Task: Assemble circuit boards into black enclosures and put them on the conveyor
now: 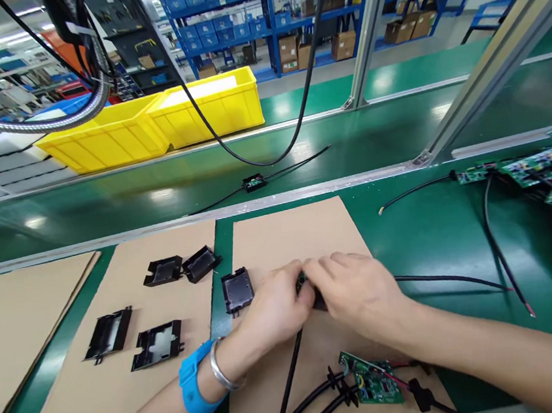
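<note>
- Black plastic housing piece [309, 293] sits pinched between my left hand [274, 312] and right hand [359, 293], both grips closed on it, over the brown cardboard sheet [289, 238] on the bench.
- I judge this the casing-fitting step; next calls for pressing squarely along its black cable [451, 278].

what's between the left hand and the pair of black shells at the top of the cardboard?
Head view: one black plastic shell, open side up, lies on the cardboard sheet between the left hand and the pair of shells.
</note>
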A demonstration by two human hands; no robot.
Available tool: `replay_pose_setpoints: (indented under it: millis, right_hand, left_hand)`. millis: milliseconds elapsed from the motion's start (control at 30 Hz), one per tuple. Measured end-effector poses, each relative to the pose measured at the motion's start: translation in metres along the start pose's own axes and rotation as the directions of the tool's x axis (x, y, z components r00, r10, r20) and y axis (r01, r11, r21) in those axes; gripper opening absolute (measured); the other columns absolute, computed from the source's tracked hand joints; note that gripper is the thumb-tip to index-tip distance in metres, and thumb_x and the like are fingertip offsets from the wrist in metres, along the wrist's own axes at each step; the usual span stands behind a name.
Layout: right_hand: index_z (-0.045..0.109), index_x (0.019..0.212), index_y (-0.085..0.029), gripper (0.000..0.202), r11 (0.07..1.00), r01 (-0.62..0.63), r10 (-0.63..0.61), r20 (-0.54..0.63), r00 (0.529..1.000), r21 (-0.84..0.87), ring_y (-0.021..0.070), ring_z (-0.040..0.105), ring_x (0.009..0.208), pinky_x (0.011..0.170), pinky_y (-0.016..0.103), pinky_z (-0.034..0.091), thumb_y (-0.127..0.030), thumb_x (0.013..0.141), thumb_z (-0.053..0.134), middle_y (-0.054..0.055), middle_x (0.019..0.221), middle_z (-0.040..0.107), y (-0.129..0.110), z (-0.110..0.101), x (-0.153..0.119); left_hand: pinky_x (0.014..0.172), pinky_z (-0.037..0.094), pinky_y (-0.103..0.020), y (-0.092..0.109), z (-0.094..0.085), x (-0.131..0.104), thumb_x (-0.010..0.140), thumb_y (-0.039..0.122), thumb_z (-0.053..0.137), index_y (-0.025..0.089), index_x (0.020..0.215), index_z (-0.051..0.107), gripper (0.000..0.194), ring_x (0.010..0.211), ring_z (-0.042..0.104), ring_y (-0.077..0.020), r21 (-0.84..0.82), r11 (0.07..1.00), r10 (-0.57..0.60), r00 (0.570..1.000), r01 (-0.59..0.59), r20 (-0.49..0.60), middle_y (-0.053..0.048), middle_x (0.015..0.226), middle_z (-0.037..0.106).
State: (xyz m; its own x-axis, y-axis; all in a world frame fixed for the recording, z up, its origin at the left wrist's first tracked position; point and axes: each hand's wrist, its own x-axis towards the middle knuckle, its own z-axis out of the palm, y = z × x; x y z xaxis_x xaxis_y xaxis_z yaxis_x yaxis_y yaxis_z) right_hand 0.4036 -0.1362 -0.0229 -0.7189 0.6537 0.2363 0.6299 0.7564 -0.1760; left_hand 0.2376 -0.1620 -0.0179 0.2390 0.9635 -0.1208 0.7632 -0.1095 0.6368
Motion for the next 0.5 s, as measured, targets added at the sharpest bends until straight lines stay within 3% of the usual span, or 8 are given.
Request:
replay_pose_setpoints:
  millis: [67, 133, 233, 300, 400, 500]
  right_hand:
    - [0.057, 0.104, -0.013, 0.025, 0.988, 0.123, -0.118, 0.058, 0.991, -0.097, 0.0217, 0.058, 0.067, 0.057, 0.033, 0.034, -0.007, 0.08, 0.05, 0.008, 0.079, 0.064, -0.008, 0.005, 0.003]
    - [0.056, 0.103, -0.015, 0.024, 0.982, 0.182, -0.175, 0.102, 0.979, -0.06, 0.0202, 0.057, 0.065, 0.055, 0.032, 0.031, -0.009, 0.08, 0.051, 0.006, 0.079, 0.064, -0.008, 0.008, 0.003]
    - [0.055, 0.096, -0.02, 0.013, 0.986, 0.166, -0.166, 0.114, 0.979, 0.014, 0.0174, 0.057, 0.065, 0.052, 0.03, 0.026, -0.012, 0.087, 0.052, 0.002, 0.077, 0.063, 0.003, 0.013, 0.004]
    - [0.056, 0.095, -0.022, 0.009, 0.989, 0.138, -0.144, 0.126, 0.981, 0.058, 0.0155, 0.057, 0.064, 0.051, 0.03, 0.023, -0.015, 0.088, 0.055, -0.001, 0.076, 0.062, 0.013, 0.017, 0.005]
    - [0.058, 0.092, -0.024, 0.005, 0.987, 0.116, -0.133, 0.162, 0.978, 0.111, 0.0127, 0.054, 0.059, 0.05, 0.029, 0.02, -0.021, 0.088, 0.06, -0.003, 0.075, 0.061, 0.023, 0.023, 0.007]
    - [0.058, 0.09, -0.024, 0.007, 0.985, 0.124, -0.148, 0.218, 0.965, 0.12, 0.0117, 0.051, 0.057, 0.049, 0.029, 0.017, -0.023, 0.086, 0.063, -0.003, 0.077, 0.059, 0.03, 0.023, 0.009]
  left_hand:
    - [0.064, 0.043, -0.028, -0.004, -0.007, 0.003, 0.079, 0.009, 0.048, 0.019, 0.077, 0.054, 0.012, 0.072, 0.062, -0.019, 0.042, 0.999, 0.017, 0.998, -0.019, 0.059, -0.002, 0.075, 0.064]
    - [0.061, 0.044, -0.027, -0.011, -0.014, 0.004, 0.081, 0.011, 0.048, 0.019, 0.083, 0.057, 0.012, 0.068, 0.063, -0.0183, 0.022, 1.0, -0.006, 0.994, 0.004, 0.113, -0.001, 0.076, 0.065]
    - [0.055, 0.047, -0.027, -0.024, -0.019, 0.0, 0.093, 0.024, 0.039, 0.019, 0.116, 0.05, 0.026, 0.058, 0.062, -0.0139, -0.148, 0.981, -0.097, 0.979, 0.125, 0.18, -0.005, 0.094, 0.066]
    - [0.059, 0.051, -0.029, -0.031, -0.02, -0.004, 0.097, 0.034, 0.037, 0.018, 0.126, 0.045, 0.034, 0.061, 0.062, -0.0135, -0.2, 0.966, -0.122, 0.974, 0.161, 0.193, -0.009, 0.106, 0.062]
    - [0.075, 0.053, -0.036, -0.041, -0.019, -0.011, 0.09, 0.047, 0.055, 0.018, 0.127, 0.048, 0.047, 0.086, 0.063, -0.0207, -0.085, 0.994, -0.057, 0.986, 0.071, 0.157, -0.01, 0.112, 0.057]
    - [0.085, 0.052, -0.039, -0.049, -0.014, -0.013, 0.079, 0.038, 0.073, 0.021, 0.134, 0.046, 0.063, 0.098, 0.059, -0.0244, 0.036, 0.998, 0.052, 0.991, -0.057, 0.12, -0.008, 0.112, 0.053]
